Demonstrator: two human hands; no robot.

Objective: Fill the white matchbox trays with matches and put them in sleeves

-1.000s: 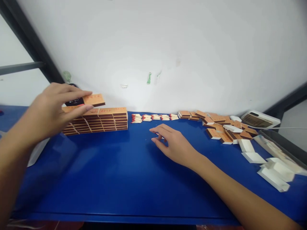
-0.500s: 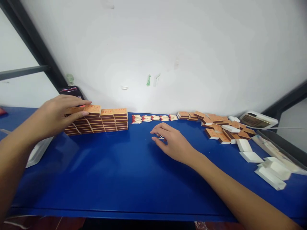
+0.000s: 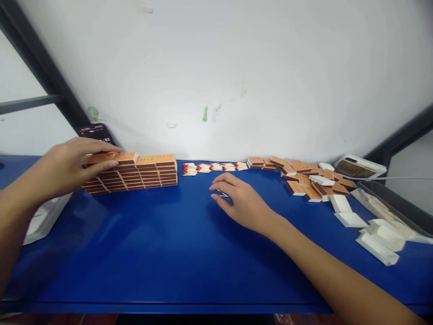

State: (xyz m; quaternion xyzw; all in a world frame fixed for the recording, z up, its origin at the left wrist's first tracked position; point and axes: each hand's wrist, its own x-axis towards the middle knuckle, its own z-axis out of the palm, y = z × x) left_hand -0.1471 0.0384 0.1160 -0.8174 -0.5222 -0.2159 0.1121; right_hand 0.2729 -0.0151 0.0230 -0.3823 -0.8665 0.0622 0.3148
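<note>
At the left end of the piled matchboxes [image 3: 152, 177], my left hand [image 3: 72, 164] has its thumb along the front and its fingers over the top of a brown-orange matchbox [image 3: 127, 158] in the top row. My right hand [image 3: 245, 203] hovers low over the blue table, fingers curled. A few white matchsticks [image 3: 222, 193] show between its thumb and forefinger; the rest of its grip is hidden. Beyond it, small heaps of red-tipped matches [image 3: 204, 168] lie in a row along the wall.
Loose matchboxes [image 3: 304, 178] are heaped to the right, with white paper trays [image 3: 380, 241] nearer me. A boxy white-and-gold device [image 3: 360, 166] with a cable stands behind a dark bin [image 3: 399, 205]. At left are a phone [image 3: 97, 133] and a clear plastic container [image 3: 47, 221].
The matchbox under my left hand now sits flush in line with the top row, where before it looked slightly angled. My right hand has barely moved; the view has shifted a little.
</note>
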